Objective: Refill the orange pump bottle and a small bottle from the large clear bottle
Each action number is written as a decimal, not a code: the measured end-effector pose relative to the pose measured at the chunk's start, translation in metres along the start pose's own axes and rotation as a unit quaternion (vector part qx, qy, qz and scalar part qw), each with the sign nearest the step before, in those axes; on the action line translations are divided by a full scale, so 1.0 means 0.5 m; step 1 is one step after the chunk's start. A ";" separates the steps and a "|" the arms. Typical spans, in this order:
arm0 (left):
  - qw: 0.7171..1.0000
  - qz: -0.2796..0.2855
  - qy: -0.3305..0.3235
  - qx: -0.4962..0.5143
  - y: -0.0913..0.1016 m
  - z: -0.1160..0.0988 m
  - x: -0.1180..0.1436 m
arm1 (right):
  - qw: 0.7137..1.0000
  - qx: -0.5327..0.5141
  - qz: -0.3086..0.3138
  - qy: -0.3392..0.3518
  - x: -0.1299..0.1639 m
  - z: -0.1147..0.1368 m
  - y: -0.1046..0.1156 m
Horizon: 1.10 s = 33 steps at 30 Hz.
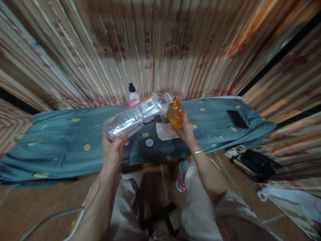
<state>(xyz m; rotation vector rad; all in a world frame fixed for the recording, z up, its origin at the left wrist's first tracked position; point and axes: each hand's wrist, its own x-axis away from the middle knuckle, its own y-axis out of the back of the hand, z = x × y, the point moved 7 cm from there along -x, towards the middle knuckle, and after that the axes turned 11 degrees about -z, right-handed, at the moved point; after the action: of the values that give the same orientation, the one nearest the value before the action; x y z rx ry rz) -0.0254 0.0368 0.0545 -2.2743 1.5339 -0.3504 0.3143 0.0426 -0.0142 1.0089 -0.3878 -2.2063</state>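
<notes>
My left hand (113,149) grips the base of a large clear plastic bottle (137,115) with a white label. The bottle is tipped almost flat, its open neck pointing right and meeting the mouth of a small orange bottle (175,113). That orange bottle is held from below by my right hand (185,130), which wears a thin bracelet on the wrist. Both bottles hover above a long board covered with teal cloth (75,140). A white round cap (149,142) and a white paper scrap (164,132) lie on the cloth under the bottles.
A small pink bottle with a black cap (133,95) stands at the far edge of the cloth. A black phone (237,119) lies at the right end. A black bag (258,164) sits on the floor at right. Striped curtains hang behind. My legs and shoes are below.
</notes>
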 end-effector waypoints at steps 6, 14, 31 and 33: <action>1.000 -0.003 -0.002 -0.001 -0.001 -0.001 0.001 | 1.000 0.004 0.005 0.001 0.000 -0.001 -0.001; 1.000 -0.002 0.004 0.005 -0.003 -0.002 0.002 | 1.000 0.011 0.004 -0.001 0.000 -0.001 -0.002; 1.000 0.006 -0.014 0.006 -0.002 -0.004 -0.001 | 1.000 0.002 0.004 0.008 0.000 0.007 0.001; 1.000 0.003 -0.010 0.006 -0.001 -0.002 -0.001 | 1.000 -0.001 0.004 0.013 0.000 0.007 0.001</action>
<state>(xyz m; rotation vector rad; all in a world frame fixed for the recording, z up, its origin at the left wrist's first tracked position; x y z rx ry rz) -0.0258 0.0373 0.0557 -2.2576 1.5256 -0.3337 0.3119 0.0426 -0.0117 1.0322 -0.3778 -2.1850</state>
